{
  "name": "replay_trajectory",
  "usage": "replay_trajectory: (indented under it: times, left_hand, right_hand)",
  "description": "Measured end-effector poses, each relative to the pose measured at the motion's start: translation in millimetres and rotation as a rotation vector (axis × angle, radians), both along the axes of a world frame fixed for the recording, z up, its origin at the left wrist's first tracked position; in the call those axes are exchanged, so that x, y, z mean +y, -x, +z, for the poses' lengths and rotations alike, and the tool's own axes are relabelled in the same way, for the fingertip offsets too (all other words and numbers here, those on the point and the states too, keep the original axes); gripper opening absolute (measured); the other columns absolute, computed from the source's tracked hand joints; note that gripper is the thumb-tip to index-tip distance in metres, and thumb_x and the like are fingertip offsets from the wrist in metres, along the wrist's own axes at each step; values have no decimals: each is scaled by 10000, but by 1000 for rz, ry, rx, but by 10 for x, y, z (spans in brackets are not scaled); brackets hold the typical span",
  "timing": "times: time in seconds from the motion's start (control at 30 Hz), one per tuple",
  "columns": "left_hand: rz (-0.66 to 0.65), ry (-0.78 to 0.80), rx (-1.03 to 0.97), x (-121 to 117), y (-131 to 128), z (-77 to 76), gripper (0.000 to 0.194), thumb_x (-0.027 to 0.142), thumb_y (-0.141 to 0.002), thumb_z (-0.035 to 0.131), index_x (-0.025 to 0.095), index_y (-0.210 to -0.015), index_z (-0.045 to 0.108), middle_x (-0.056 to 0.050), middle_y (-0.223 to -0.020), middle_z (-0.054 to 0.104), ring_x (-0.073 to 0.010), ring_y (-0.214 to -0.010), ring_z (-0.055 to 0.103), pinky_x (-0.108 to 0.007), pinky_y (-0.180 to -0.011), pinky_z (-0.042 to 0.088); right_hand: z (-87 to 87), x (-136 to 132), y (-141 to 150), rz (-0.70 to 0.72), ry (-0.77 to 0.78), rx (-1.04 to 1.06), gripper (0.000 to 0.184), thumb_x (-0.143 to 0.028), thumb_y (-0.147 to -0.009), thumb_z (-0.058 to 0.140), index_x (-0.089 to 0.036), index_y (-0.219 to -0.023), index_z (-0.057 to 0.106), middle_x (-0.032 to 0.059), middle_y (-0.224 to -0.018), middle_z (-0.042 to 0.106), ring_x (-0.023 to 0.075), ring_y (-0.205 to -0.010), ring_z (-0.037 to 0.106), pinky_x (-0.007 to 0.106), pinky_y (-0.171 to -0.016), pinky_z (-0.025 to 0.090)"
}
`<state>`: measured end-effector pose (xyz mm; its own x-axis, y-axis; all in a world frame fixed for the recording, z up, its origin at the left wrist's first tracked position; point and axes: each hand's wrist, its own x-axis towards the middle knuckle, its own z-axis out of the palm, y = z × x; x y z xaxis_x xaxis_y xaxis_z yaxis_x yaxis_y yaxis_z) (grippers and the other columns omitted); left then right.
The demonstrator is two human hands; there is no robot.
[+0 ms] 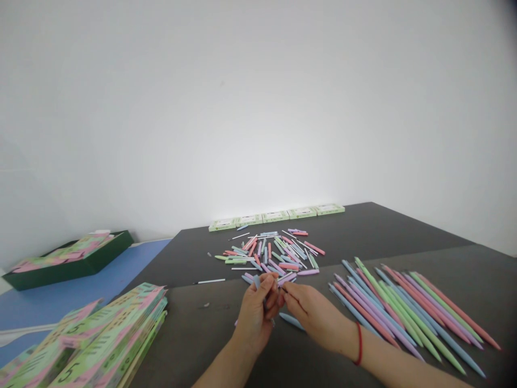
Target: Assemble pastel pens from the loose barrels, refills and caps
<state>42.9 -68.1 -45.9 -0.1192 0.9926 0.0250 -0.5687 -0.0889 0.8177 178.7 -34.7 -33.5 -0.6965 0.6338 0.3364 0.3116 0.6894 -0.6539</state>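
Note:
My left hand (258, 310) is closed around a pale blue pen barrel (257, 282), whose end sticks up past the thumb. My right hand (309, 312), with a red cord at its wrist, meets it and pinches something small and dark that I cannot make out. A blue pen part (291, 321) lies on the dark table under the right hand. Just beyond both hands spreads a pile of loose pen parts (278, 253) in pink, green, blue and purple, with white refills among them. To the right lie rows of assembled-looking pastel pens (398, 307).
Printed pink and green packs (117, 328) are stacked at the front left. Behind them a dark green tray (81, 264) holds more packs on a blue surface (141, 258). Several flat boxes (276, 215) line the far edge of the black table (363, 231), by the white wall.

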Motion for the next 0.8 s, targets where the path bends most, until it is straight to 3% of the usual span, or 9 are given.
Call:
replay_trajectory:
  times: [0.13,0.37,0.47,0.63,0.8]
  left_hand:
    - [11,14,50,-6,-11,-17,324,412,-694,741,133,-771,596,91,-477,350,-28,-411,216,-125,-356,129]
    - [9,50,218,-46,-28,45,296,362,-659,773,108,-748,651,105,-449,302,-22,-403,176,-157,-378,109]
    - [25,58,292,-44,-25,59,293,369,-659,770,113,-740,654,99,-450,319,-27,-406,200,-166,-389,125]
    - [56,58,398,-26,-15,19,357,438,-682,722,118,-822,651,89,-476,357,-34,-407,207,-177,-397,137]
    - [63,48,543,-15,-3,-17,417,478,-757,607,124,-977,621,113,-485,256,-55,-416,157,-192,-401,159]
  right_hand:
    - [9,5,10,-31,11,4,184,-179,-912,354,-189,-789,490,48,-770,602,166,-657,499,268,-627,370]
    - [-17,-11,-10,-24,127,153,107,-226,-898,434,-199,-957,518,49,-892,612,184,-791,546,274,-699,390]
    - [-101,-15,11,-3,272,281,198,-349,-943,391,-202,-868,501,4,-743,522,149,-664,466,255,-598,367]
    - [-221,-14,104,123,700,551,351,-542,-891,440,-202,-813,474,-68,-617,336,84,-490,265,216,-424,211]
    - [-241,45,126,148,804,595,399,-576,-832,506,-196,-727,452,-97,-558,289,50,-425,196,199,-385,140]
